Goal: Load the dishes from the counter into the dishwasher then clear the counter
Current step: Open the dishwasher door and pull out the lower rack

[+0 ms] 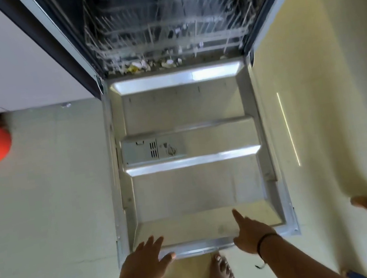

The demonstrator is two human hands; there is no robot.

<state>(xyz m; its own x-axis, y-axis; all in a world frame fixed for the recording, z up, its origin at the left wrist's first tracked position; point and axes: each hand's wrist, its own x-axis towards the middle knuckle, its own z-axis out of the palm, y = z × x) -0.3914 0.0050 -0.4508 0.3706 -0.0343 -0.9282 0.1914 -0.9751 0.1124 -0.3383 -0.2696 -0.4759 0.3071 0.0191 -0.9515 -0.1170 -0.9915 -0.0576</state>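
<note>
Hands spread wide and holding nothing, we have left hand [146,262] and right hand [252,233] level at the near lip of the lowered steel dishwasher door [197,189], wire rack [167,28] straight beyond.

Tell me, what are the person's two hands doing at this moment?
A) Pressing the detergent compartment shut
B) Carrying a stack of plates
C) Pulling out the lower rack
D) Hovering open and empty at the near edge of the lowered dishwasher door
D: the left hand and right hand are both spread open and empty at the front edge of the open dishwasher door, well short of the rack and holding no dishes.
</note>
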